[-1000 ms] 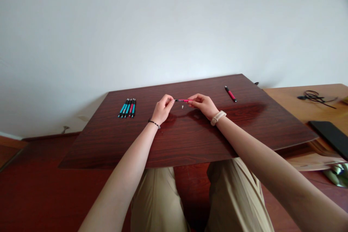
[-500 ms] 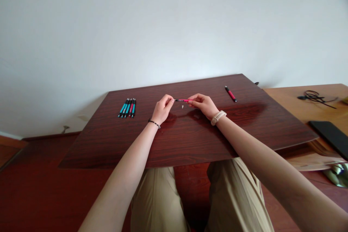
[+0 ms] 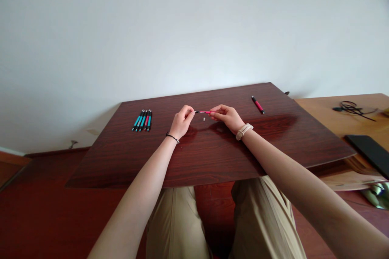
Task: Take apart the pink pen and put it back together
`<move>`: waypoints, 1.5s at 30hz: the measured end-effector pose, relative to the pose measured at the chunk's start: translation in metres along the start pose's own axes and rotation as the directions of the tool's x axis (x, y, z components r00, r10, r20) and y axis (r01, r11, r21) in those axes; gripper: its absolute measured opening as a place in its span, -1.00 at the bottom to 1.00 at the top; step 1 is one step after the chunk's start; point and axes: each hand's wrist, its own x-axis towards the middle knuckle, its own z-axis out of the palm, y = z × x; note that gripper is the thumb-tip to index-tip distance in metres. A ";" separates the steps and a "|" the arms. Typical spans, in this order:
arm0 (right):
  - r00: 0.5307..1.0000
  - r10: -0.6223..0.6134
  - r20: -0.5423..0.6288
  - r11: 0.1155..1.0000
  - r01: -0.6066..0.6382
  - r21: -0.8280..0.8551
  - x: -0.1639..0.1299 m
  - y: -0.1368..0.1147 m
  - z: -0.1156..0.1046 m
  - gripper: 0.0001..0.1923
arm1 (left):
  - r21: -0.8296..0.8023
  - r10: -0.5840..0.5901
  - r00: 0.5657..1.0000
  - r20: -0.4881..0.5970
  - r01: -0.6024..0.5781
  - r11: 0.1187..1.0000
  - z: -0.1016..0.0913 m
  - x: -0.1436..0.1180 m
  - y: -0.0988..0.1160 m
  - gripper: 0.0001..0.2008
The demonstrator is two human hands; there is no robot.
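Observation:
A pink and black pen (image 3: 203, 112) lies level between my two hands, a little above the dark wooden table (image 3: 209, 158). My left hand (image 3: 182, 120) pinches its black end, and my right hand (image 3: 226, 116) pinches the pink end. Fingers cover both tips of the pen. Just below it, a tiny pale piece (image 3: 204, 119) rests on the tabletop; it is too small to name. Over to the left, several turquoise pens (image 3: 139, 121) lie side by side with a pink pen (image 3: 147, 119) among them.
Farther right on the table lies another pink and black pen (image 3: 258, 105). Beyond the right edge stands a lighter wooden table (image 3: 316, 107) bearing a black cable (image 3: 352, 108) and a flat black object (image 3: 367, 151). A white wall (image 3: 194, 36) rises behind.

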 end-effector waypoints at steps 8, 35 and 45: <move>1.000 0.007 0.010 1.000 -0.007 0.001 0.000 -0.001 0.000 -0.50 | -0.003 -0.029 0.999 0.012 0.029 1.000 0.000 0.000 -0.003 -0.68; 0.999 0.039 0.005 0.996 -0.040 0.077 -0.001 -0.003 0.000 -0.53 | -0.066 -0.090 0.990 -0.109 0.083 0.994 0.000 0.003 -0.004 -0.45; 0.995 0.090 0.053 0.912 -0.103 0.397 -0.001 -0.019 -0.008 -0.64 | -0.069 -0.074 0.992 -0.098 0.068 0.995 0.001 0.002 -0.006 -0.46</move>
